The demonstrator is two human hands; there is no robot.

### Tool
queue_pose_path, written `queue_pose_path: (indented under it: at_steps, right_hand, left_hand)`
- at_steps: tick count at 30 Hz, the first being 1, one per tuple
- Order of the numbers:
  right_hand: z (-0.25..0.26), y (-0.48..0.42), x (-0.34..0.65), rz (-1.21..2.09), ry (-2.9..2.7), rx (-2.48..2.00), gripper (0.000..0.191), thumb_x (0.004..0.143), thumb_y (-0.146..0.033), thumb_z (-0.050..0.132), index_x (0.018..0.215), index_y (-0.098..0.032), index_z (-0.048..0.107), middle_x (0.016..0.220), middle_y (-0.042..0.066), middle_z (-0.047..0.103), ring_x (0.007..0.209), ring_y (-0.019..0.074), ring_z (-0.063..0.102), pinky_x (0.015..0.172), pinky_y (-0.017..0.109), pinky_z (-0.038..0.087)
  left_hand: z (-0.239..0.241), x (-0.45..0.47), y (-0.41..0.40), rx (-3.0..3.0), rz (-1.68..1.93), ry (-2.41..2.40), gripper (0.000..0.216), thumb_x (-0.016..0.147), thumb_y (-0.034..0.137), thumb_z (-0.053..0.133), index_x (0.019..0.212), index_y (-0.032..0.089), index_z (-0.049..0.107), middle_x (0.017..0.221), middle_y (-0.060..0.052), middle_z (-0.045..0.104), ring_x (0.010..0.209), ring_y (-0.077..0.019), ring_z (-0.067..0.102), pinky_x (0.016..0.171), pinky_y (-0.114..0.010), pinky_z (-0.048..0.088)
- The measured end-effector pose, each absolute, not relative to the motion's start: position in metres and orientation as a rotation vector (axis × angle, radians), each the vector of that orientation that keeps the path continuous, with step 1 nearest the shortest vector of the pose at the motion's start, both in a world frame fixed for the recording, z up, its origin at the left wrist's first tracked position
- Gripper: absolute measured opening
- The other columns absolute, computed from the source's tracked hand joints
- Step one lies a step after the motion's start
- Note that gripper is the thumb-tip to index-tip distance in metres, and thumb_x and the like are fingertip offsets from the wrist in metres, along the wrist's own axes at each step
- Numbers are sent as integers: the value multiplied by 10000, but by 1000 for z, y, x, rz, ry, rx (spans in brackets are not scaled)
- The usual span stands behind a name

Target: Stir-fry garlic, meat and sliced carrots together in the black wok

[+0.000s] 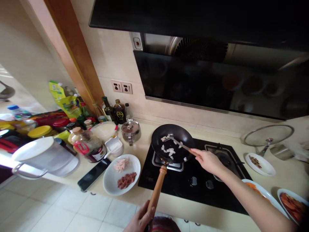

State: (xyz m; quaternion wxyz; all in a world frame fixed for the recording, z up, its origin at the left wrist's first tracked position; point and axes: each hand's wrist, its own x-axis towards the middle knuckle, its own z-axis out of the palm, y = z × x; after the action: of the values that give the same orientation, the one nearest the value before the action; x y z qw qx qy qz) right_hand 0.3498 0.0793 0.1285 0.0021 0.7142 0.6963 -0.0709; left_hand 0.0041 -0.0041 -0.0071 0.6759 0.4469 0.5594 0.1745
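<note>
A black frying pan [178, 133] sits on the left burner of a black gas hob [193, 183], with several pale chopped pieces in it. My left hand [141, 219], at the bottom edge, is closed round the end of the pan's long wooden handle [158, 187]. My right hand [209, 161] reaches in from the right and grips the handle of a metal spatula [175, 141], whose blade rests among the pieces in the pan.
A white plate [109, 180] with pink and dark red meat lies left of the hob, beside a black phone [94, 174]. Bottles, jars, a lidded pot [130, 130] and a white jug [42, 156] crowd the left counter. Plates of food and a glass lid [267, 135] stand right.
</note>
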Motion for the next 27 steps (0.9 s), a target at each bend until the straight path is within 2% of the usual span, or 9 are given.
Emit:
queue_pose_path:
  at_steps: [3, 6, 10, 16, 23, 27]
  right_hand:
    - [135, 70, 356, -244, 2274, 2138, 445, 837, -210, 461, 1239, -377, 553, 1080, -8, 689, 941, 203, 647, 765, 289, 477]
    - [147, 64, 359, -120, 2269, 2146, 437, 826, -204, 470, 1218, -367, 575, 1065, 9, 693, 918, 219, 652, 760, 311, 480]
    - [148, 70, 353, -145, 2221, 2202, 451, 836, -211, 452, 1258, -339, 546, 1058, 21, 694, 920, 217, 650, 741, 308, 492]
    - [160, 48, 367, -230, 2302, 2094, 448, 821, -206, 462, 1218, -381, 572, 1157, -53, 660, 996, 203, 631, 830, 316, 483]
    - [159, 41, 348, -224, 2161, 2154, 467, 825, -183, 449, 1231, -382, 565, 1121, -18, 677, 985, 224, 639, 778, 332, 503]
    - [170, 49, 361, -110, 2119, 2205, 445, 809, -209, 493, 1208, -382, 587, 1093, -3, 687, 966, 258, 641, 764, 360, 499]
  left_hand:
    - [-7, 3, -3, 987, 406, 1257, 807, 608, 714, 607, 1208, 175, 583, 1205, -100, 652, 1281, -291, 425, 1097, -364, 299]
    - [-6, 2, -2, 988, 399, 1263, 799, 593, 708, 626, 1198, 187, 596, 1282, -95, 601, 1286, -295, 419, 1107, -360, 283]
    - [-1, 3, -2, 1003, 361, 1290, 851, 605, 725, 597, 1242, 161, 559, 1247, -114, 624, 1284, -313, 418, 1104, -404, 284]
    - [-1, 3, 0, 1032, 351, 1262, 830, 596, 710, 621, 1224, 169, 575, 1318, -103, 570, 1298, -304, 404, 1102, -350, 293]
    - [1, 3, -1, 1015, 362, 1266, 808, 612, 702, 611, 1215, 165, 574, 1330, -99, 560, 1315, -289, 381, 1095, -311, 297]
    - [4, 3, -1, 1012, 364, 1287, 810, 593, 719, 609, 1188, 171, 589, 1281, -100, 599, 1285, -291, 420, 1073, -306, 326]
